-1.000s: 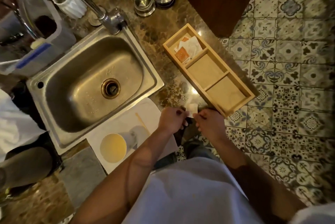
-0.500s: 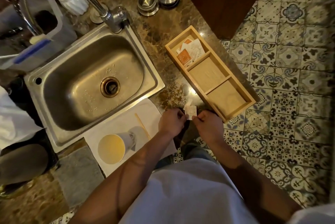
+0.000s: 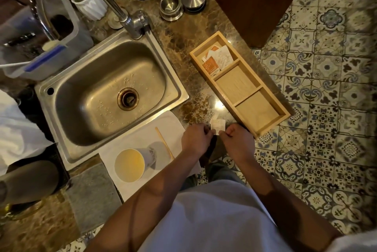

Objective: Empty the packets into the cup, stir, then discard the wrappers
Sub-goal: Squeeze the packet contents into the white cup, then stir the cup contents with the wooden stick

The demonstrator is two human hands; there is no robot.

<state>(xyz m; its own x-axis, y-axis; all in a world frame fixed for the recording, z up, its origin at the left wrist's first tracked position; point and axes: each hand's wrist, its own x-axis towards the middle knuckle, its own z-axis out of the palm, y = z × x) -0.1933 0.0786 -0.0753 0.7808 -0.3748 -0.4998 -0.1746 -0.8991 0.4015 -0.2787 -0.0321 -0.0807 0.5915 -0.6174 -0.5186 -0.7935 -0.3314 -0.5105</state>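
Note:
A small white packet (image 3: 218,124) is pinched between my left hand (image 3: 195,141) and my right hand (image 3: 237,142), held above the counter edge just right of the white napkin (image 3: 142,137). A paper cup (image 3: 130,165) with a pale yellowish inside stands on that napkin, to the left of my left forearm. A thin wooden stirrer (image 3: 164,142) lies on the napkin beside the cup. More packets (image 3: 216,60), orange and white, lie in the far compartment of a wooden tray (image 3: 263,127).
A steel sink (image 3: 106,96) with a faucet (image 3: 130,21) fills the left middle. Cups, metal tins and jars (image 3: 171,7) stand at the back. A plastic container (image 3: 40,43) sits at far left. Patterned floor tiles (image 3: 326,108) lie right of the counter.
Both hands have stayed close together on the packet, working it with small finger movements. The camera view has shifted slightly; nothing else has moved.

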